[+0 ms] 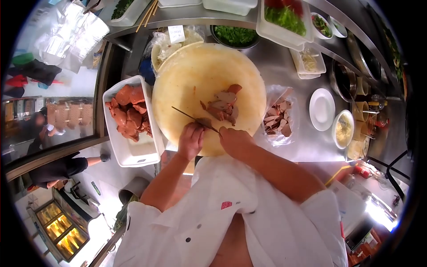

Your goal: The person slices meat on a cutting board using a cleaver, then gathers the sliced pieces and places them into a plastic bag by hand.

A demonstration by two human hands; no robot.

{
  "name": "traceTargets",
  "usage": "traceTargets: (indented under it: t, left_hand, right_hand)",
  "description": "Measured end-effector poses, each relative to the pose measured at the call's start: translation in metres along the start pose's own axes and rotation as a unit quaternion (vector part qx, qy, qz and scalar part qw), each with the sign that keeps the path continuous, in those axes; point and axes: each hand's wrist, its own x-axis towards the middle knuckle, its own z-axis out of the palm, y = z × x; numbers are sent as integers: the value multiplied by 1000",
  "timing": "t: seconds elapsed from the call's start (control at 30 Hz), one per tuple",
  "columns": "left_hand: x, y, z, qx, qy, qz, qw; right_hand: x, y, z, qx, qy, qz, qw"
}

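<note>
My right hand (235, 141) is closed round the handle of a knife (183, 112), whose blade points up and to the left over a round, pale yellow chopping board (209, 62). Close beside the blade, my left hand (191, 139) has its fingers curled down at the board; what lies under them is hidden. A slice of liver (204, 121) lies against the far side of the blade. Just beyond it, several cut liver slices (222, 107) form a loose pile in the middle of the board.
Left of the board, a white tub (144, 153) holds whole reddish-brown livers (129, 111). On the right lies a clear plastic bag of sliced liver (279, 116). Further right are a white plate (322, 109) and a bowl (343, 129). Behind the board stands a bowl of greens (235, 36), below a metal shelf.
</note>
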Motion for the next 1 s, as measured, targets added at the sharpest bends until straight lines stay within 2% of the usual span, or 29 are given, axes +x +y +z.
traceTargets:
  t: [0.27, 0.4, 0.67, 0.77, 0.87, 1.0]
  left_hand:
    - [-15, -7, 1, 7, -10, 9, 1000]
    - [-13, -6, 2, 0, 1, 9, 1000]
    - [-9, -6, -1, 7, -7, 17, 1000]
    - [-4, -1, -6, -16, -15, 12, 1000]
    - [-12, -4, -1, -17, -5, 5, 1000]
    - [-15, -3, 1, 6, 18, 9, 1000]
  right_hand:
    - [-54, -31, -48, 18, -61, 40, 997]
    - [-48, -36, -49, 22, -52, 42, 998]
    - [-7, 2, 19, -5, -11, 45, 999]
    - [-10, 11, -4, 54, -4, 19, 998]
    - [-25, 4, -13, 34, 11, 10, 999]
    - [-45, -26, -32, -24, -37, 38, 998]
